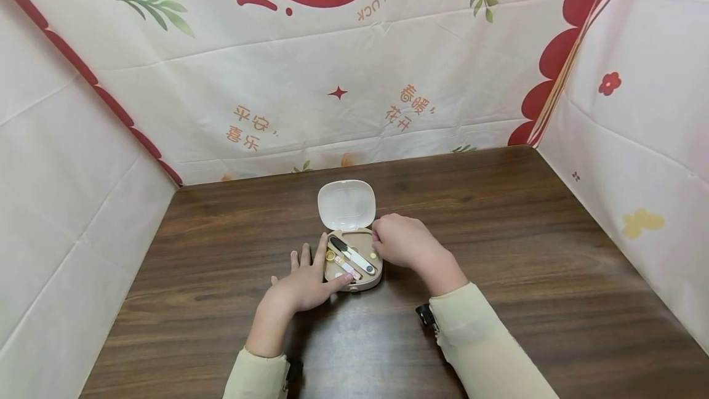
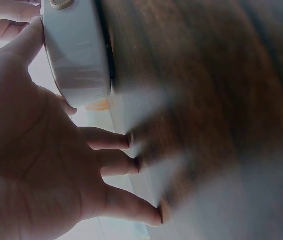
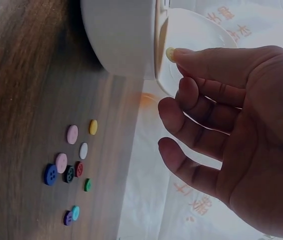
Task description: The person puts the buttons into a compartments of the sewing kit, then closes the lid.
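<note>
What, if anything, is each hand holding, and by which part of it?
The right hand pinches a small yellow button by one edge. The left hand touches the open case, fingers spread, gripping nothing.

A smooth, glossy, plastic-looking case (image 1: 362, 286) with a milky lid (image 1: 347, 205) sits at six o'clock on a wood-grain tabletop (image 1: 221, 245) with soft sheen. Creased, matt cloth backdrop (image 1: 310, 72) hangs at twelve; a cloth sleeve (image 1: 493, 343) at five. Right-wrist view: smooth, plastic-looking buttons (image 3: 61, 163) at eight.
</note>
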`<state>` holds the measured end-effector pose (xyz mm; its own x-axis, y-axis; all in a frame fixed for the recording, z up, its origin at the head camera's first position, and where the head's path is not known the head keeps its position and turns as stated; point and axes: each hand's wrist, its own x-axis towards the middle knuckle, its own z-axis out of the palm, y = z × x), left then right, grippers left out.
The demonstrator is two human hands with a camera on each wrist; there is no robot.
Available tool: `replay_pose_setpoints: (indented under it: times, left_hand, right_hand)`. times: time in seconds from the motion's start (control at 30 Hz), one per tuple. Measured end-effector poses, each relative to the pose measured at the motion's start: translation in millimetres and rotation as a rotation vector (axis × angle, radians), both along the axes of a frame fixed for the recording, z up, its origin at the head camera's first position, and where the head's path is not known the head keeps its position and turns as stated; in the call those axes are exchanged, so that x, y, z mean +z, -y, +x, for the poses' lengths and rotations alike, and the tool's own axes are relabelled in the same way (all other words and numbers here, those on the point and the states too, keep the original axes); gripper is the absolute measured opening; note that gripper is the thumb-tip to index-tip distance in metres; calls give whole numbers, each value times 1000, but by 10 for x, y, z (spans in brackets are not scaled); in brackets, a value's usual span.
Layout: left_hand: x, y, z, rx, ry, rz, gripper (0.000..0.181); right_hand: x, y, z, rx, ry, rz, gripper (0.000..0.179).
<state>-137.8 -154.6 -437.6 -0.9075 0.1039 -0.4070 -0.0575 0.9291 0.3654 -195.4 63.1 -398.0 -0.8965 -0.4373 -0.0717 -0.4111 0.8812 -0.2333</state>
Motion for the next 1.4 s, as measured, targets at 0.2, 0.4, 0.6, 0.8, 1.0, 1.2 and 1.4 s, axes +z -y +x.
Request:
replay_pose_setpoints:
  times: [0.2,0.4,0.6,0.8,1.0,1.2,1.4]
  left_hand:
    - [-6,-5,-4,-1,4,1,104]
    - [-14,-3,-5,-3,0,-1,104]
    - [-18,-3,-5,-3,0,0,104]
    - [-17,-6,-7,-1,-1,4,104]
    - [-27,-9,-7,1,0,-1,104]
    - [-26,-19,-2,6,-5,0,104]
    - [-13,-21,-5,10,-3,9,104]
  right_hand:
    - [-64,-6,1,-6,3,4,25]
    - [-80,2,1,-6,11,6,26]
    - [-87,-9,-6,-16,-5,-2,24]
    - [-60,-32,-10,-19,-17,-8,26]
    - [-9,-47,3,-23,-15,-16,18]
    - [14,-85,8,-23,-11,-29,15]
    - [11,-178,10,-47,15,-36,13]
